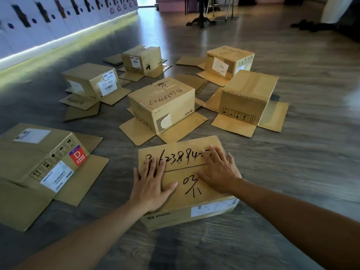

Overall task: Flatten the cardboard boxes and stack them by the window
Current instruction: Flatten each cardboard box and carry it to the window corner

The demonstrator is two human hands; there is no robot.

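Observation:
A brown cardboard box point(187, 193) with black handwritten numbers on top sits on the floor right in front of me. My left hand point(151, 184) lies flat on its top left part with fingers spread. My right hand point(220, 172) presses flat on the top right part. Several other cardboard boxes stand upside down on the floor with their flaps splayed out: one just behind point(163, 106), one to the right point(247, 98), one at the near left with a red D sticker point(44, 162), and more further back point(91, 80).
White panels point(39, 22) run along the far left wall above a bright strip of light. Chair or stand legs point(200, 18) and a dark object point(311, 26) sit on the wooden floor point(292, 172) at the back. Bare floor lies to my right.

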